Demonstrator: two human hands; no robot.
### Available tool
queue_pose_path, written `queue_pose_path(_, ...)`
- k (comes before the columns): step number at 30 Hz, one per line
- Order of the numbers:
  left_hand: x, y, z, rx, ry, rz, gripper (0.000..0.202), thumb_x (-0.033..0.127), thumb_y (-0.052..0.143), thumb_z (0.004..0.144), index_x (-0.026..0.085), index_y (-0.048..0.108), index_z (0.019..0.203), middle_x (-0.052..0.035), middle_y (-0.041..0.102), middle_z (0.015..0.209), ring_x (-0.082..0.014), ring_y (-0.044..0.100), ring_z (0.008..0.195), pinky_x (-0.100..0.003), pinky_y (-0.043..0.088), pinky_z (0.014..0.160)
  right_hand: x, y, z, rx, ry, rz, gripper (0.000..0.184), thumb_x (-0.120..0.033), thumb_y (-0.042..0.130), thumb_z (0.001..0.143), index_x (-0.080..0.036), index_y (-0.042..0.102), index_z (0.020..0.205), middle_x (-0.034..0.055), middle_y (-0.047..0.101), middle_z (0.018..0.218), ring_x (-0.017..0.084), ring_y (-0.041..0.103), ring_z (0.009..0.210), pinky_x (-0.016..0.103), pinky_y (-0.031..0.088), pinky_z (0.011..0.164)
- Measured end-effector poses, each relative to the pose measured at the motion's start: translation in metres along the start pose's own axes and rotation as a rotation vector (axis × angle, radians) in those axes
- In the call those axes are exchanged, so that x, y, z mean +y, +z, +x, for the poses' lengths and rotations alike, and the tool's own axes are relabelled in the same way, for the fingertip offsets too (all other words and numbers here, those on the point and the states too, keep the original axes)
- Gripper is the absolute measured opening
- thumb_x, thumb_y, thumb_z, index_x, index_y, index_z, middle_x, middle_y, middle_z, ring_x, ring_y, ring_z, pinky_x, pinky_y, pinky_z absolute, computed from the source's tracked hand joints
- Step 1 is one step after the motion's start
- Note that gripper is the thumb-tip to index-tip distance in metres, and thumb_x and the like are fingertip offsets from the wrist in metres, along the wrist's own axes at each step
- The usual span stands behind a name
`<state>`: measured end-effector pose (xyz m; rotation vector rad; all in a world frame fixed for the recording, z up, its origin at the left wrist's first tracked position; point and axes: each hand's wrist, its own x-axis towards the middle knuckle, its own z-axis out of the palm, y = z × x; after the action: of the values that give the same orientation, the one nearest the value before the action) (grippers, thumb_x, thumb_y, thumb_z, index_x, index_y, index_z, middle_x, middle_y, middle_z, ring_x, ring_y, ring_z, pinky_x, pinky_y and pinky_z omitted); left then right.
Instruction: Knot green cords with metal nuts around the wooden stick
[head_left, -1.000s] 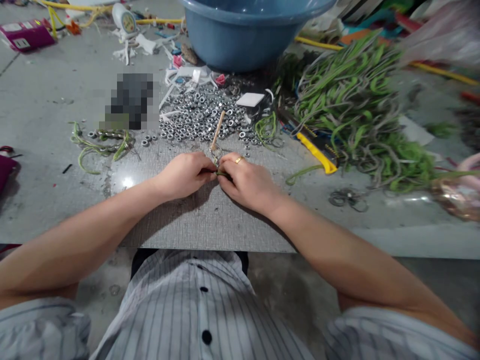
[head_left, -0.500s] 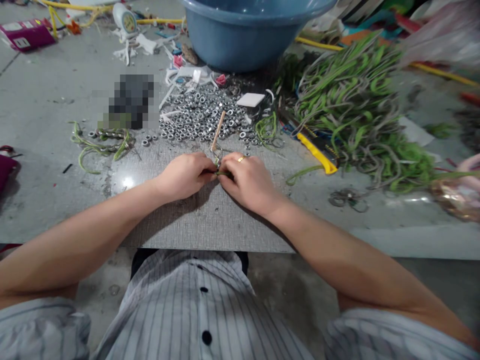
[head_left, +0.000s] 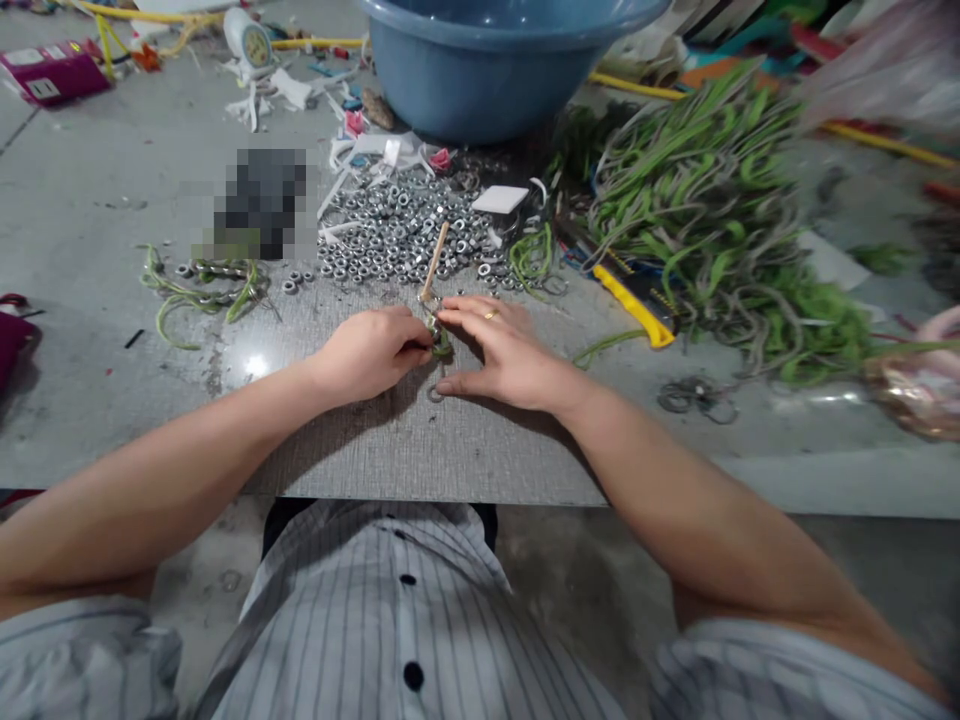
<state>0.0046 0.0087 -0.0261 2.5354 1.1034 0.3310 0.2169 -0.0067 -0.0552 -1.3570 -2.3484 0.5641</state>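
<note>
Left hand [head_left: 375, 350]: thumb and finger pinched together on a green cord [head_left: 443, 346], back from the worktop [head_left: 420, 470]'s front edge. Right hand [head_left: 510, 350]: thumb spread wide of the fingers, gripping nothing, tips just beside the cord. Looks like cord-working mid-step; next move likely needs right fingers closing on the cord. Cord bunched, shiny metal against or on it, can't tell. Beyond: wooden stick [head_left: 435, 262], heap of nuts [head_left: 390, 230].
</note>
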Motion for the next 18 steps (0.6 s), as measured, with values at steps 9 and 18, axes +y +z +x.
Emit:
queue_pose_path(9,0.023,0.004,-0.005,-0.035,-0.094,0.153,0.032,0.040,0.052,0.090,0.014,0.067,0.100,-0.0104,0.066,0.096,-0.0219,0.066,0.083,-0.029,0.047,0.064,0.000,-0.002,0.000,-0.021,-0.014,-0.015,0.078,-0.057,0.079,0.065,-0.024,0.056,0.132,0.0156,0.049,0.145,0.039,0.038,0.136,0.066,0.025,0.110)
queue_pose_path(18,0.027,0.007,-0.002,-0.075,-0.136,0.229,0.030,0.040,0.054,0.093,0.016,0.060,0.111,-0.0100,0.064,0.104,-0.0238,0.065,0.093,-0.027,0.044,0.062,0.003,0.001,0.008,0.125,0.033,0.119,0.017,-0.025,0.056,0.087,-0.025,0.069,0.099,0.0080,0.066,0.126,0.027,0.054,0.124,0.059,0.031,0.108)
